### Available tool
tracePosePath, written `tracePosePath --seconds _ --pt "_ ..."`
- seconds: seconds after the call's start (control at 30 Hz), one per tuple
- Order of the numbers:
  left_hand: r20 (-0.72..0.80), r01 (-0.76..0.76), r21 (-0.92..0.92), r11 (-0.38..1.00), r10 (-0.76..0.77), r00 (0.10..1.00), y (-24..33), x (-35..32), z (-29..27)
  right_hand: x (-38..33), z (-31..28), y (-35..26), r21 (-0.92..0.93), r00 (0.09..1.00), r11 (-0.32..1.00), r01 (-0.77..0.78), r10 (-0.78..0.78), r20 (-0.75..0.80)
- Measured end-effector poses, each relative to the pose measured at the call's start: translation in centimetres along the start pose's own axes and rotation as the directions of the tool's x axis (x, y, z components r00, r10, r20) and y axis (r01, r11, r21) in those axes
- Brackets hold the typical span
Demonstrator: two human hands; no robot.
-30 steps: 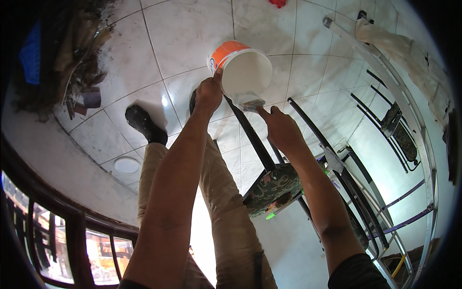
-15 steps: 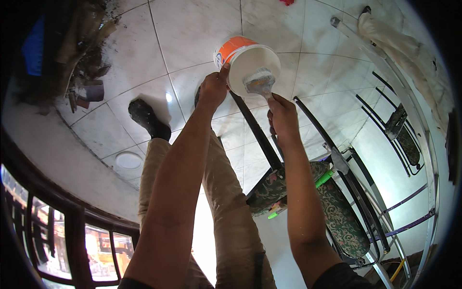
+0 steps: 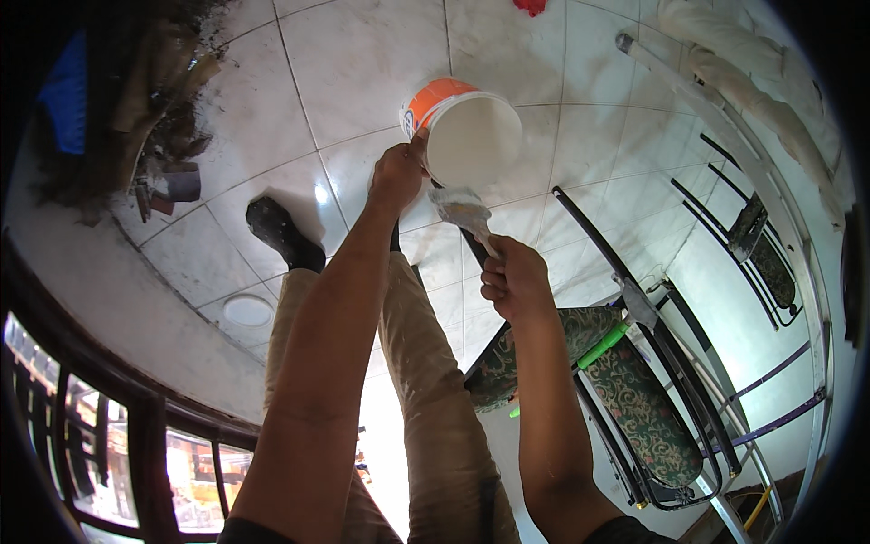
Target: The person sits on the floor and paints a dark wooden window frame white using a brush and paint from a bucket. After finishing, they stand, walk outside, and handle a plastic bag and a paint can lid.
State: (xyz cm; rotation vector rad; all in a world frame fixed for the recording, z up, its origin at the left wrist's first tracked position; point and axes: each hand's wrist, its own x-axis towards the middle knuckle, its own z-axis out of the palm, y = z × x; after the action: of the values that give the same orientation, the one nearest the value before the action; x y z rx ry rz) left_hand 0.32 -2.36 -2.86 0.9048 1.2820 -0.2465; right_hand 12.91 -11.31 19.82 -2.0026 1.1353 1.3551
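Observation:
A white and orange bucket [image 3: 442, 92] is tipped so that its mouth faces me, with a pale, off-white inside. My left hand [image 3: 400, 171] grips the rim on its near left side, thumb up along the wall. In my right hand [image 3: 517, 277] is the handle of a wide paintbrush [image 3: 466, 214], its bristles coated white. The brush is just below the bucket's near rim, outside the mouth. How much paint the bucket holds I cannot tell.
Chairs with dark patterned seats [image 3: 645, 408] and black legs stand at the right, a bright green strip [image 3: 602, 345] on one. Beyond them rises a metal ladder-like frame [image 3: 757, 145]. Dark debris [image 3: 168, 136] lies at the far left, and a barred window [image 3: 136, 444] is at lower left.
The paintbrush has come out of the bucket's mouth, moving toward me and left with my right hand. My left hand still holds the bucket, which has shifted very slightly.

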Motion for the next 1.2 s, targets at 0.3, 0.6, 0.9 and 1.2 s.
tracePosePath --seconds 0.3,0.6,0.9,1.2 --pt "-0.096 -0.473 0.336 0.815 0.529 0.843 4.8 -1.6 -0.9 -3.8 -1.9 -1.1 -0.160 0.954 0.942 0.295 -0.298 0.002" --pt "-0.136 -0.306 0.385 0.871 0.382 0.914 5.6 -2.4 -5.4 -9.6 -1.3 -1.2 -0.290 0.852 0.806 0.516 -0.519 0.071" --pt "-0.583 -0.269 0.086 0.959 0.267 0.767 -4.2 -18.6 -19.5 -17.4 6.3 5.5 -0.595 0.662 0.298 0.746 -0.426 0.617" --pt "-0.806 -0.348 -0.546 0.762 -0.366 0.465 -14.2 -38.3 -31.7 -31.4 22.9 14.4 -0.065 0.050 -0.583 0.810 -0.042 0.998"
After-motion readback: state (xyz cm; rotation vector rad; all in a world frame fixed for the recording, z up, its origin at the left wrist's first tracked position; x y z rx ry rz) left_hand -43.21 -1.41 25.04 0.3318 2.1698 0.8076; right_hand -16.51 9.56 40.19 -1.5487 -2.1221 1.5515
